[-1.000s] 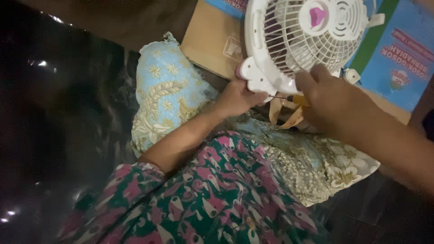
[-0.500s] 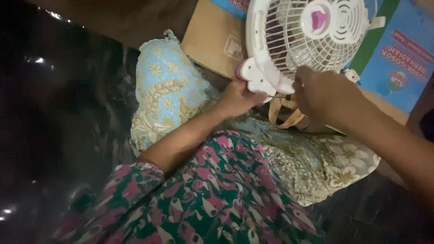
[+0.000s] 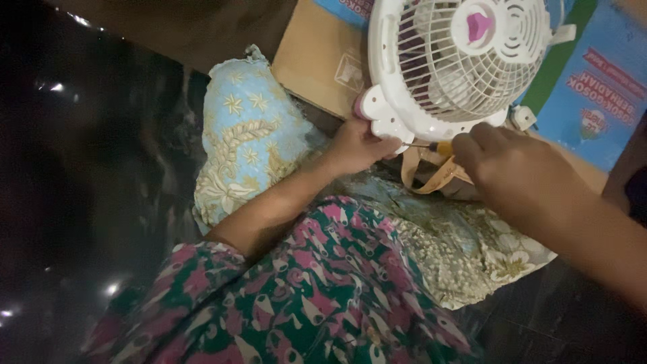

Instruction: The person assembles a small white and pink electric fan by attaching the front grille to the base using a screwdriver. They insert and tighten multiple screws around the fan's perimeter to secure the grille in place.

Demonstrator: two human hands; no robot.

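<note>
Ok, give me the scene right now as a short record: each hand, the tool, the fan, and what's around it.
left hand: grips the lower rim of the fan beside a white tab
right hand: closed on the screwdriver handle
screwdriver: yellow handle, thin shaft lying level, tip at the fan's lower rim near the left hand
fan: small, white plastic grille, pink hub, face toward the camera
pillow: light blue with gold pattern, left of the fan
cardboard box: behind the fan, brown flap, blue printed side
floor: dark, glossy

Left hand (image 3: 357,145) steadies white fan (image 3: 458,64); right hand (image 3: 515,168) grips screwdriver (image 3: 431,145).
</note>
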